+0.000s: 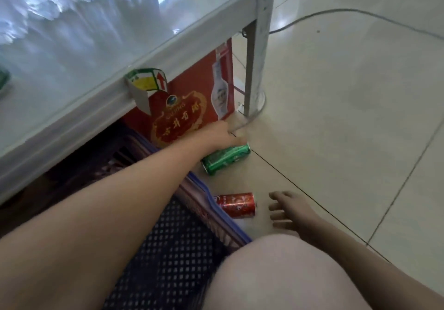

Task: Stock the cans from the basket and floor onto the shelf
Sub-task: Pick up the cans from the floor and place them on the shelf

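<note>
Left hand reaching over green can lying on floor, fingers on its top, grip hard to tell. Right hand open, spread just beside red can against basket rim. Open tile to the right; shelf edge overhead, blurred

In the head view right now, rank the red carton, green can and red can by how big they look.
1. red carton, clearly largest.
2. green can and red can look about alike; the left hand covers part of the green one, so no ranking.
</note>
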